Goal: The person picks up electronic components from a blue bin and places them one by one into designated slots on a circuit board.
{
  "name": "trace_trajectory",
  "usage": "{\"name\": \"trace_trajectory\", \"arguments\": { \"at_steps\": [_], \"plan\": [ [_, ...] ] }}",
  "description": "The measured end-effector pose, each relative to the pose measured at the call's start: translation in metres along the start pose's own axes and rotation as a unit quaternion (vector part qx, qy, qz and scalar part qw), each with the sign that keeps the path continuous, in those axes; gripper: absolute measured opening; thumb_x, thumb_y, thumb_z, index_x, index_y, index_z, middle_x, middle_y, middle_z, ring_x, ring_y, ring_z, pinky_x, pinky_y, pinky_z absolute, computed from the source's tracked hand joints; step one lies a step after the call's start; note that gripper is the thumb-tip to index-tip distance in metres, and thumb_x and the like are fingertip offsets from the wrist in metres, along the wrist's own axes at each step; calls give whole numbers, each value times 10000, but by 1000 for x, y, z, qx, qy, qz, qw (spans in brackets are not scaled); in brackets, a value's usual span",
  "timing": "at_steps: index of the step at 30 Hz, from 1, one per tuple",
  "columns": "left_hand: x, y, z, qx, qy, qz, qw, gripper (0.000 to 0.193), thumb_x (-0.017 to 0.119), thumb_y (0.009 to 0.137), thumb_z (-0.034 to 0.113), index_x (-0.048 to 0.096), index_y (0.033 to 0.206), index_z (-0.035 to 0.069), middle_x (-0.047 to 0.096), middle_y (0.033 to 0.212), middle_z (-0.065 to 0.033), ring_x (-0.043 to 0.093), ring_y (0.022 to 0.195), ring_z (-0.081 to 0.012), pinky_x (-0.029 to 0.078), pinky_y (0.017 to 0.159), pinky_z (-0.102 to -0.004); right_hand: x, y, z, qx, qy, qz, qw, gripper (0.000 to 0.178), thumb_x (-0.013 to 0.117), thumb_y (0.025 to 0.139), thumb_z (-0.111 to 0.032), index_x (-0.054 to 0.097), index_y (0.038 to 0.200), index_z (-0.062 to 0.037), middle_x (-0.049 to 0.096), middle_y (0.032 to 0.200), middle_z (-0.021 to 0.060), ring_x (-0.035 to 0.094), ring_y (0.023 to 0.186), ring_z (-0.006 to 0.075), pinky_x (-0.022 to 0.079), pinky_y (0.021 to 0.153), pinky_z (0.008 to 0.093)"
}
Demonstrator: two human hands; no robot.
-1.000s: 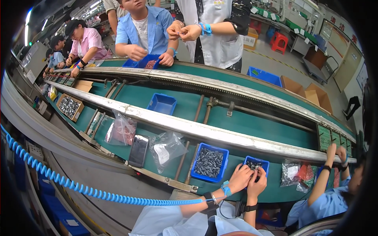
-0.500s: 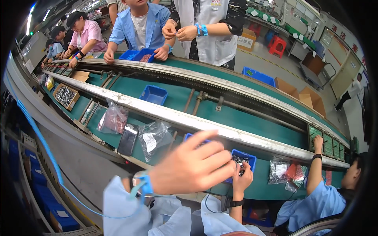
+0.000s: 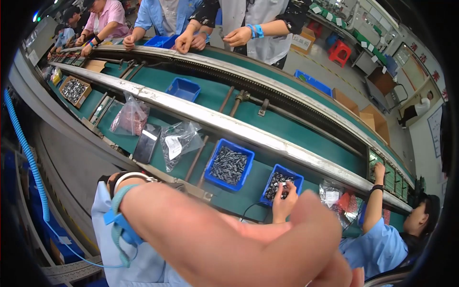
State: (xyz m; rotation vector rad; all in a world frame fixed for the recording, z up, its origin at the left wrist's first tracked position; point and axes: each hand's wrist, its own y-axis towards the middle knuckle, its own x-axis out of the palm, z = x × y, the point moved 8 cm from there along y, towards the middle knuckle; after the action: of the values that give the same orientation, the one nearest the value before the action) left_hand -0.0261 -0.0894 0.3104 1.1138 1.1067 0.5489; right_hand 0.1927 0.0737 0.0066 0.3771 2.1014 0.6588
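My left hand [image 3: 311, 234] is large and close in the foreground, bent at the wrist, with a blue wrist strap [image 3: 125, 229] on its arm. Its fingers curl down and are mostly hidden and blurred. My right hand [image 3: 284, 203] is over a small blue bin [image 3: 299, 182] of dark and silvery small parts. Its fingertips close on a small whitish part [image 3: 283, 184], too small to name. Left of that bin stands a larger blue bin [image 3: 250, 165], filled with dark grey small parts [image 3: 228, 165].
A phone-like black slab [image 3: 147, 143] and clear bags [image 3: 179, 143] lie to the left. Metal rails [image 3: 210, 112] run across the green line, with an empty blue bin [image 3: 183, 89] between them. A co-worker's hand [image 3: 378, 170] touches green boards at right; others sit opposite.
My left hand has swung right and nearer the camera, uncovering the bin of grey parts. My right hand stays at its bin. Across the line, a co-worker's hands have parted.
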Motion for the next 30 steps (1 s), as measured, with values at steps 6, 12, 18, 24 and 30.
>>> {"name": "trace_trajectory", "arguments": {
  "at_steps": [6, 12, 18, 24, 30],
  "plan": [
    [18, -32, 56, 102, -60, -47, 992, 156, 753, 721, 148, 691, 860, 185, 551, 941, 29, 555, 845, -176, 507, 758, -332, -9, -3, -3, 63, -7, -45, 997, 211, 722, 845, -182, 648, 999, -59, 656, 755, 77, 618, 700, 276, 476, 663, 390],
    [44, 17, -8, 264, -18, -124, 956, 160, 740, 728, 147, 683, 877, 167, 535, 913, 25, 549, 827, -167, 496, 765, -324, 16, -33, 56, 127, 116, -13, 985, 222, 709, 850, -180, 653, 1024, -54, 659, 793, 96, 614, 743, 288, 478, 685, 400],
    [137, -63, -47, 117, -199, -272, 934, 109, 660, 801, 185, 610, 795, 89, 595, 830, -26, 554, 814, -202, 445, 825, -353, -4, -10, 11, 45, 0, -31, 999, 247, 710, 838, -132, 639, 1059, -47, 655, 810, 99, 610, 746, 281, 470, 701, 402],
    [196, -181, -99, -186, -220, -299, 910, 102, 673, 856, 151, 652, 871, 52, 626, 822, -58, 596, 805, -228, 447, 785, -339, -1, 0, 4, 27, -16, -15, 999, 233, 707, 849, -135, 645, 1054, -43, 651, 769, 81, 608, 729, 269, 471, 691, 389],
    [212, -217, -91, -355, -243, -198, 881, 80, 653, 877, 113, 663, 906, 39, 639, 844, -77, 588, 797, -269, 436, 761, -356, 0, -3, 1, 24, -19, -21, 999, 218, 702, 853, -125, 647, 1048, -46, 645, 764, 75, 600, 715, 264, 469, 682, 383]
  ]
}}
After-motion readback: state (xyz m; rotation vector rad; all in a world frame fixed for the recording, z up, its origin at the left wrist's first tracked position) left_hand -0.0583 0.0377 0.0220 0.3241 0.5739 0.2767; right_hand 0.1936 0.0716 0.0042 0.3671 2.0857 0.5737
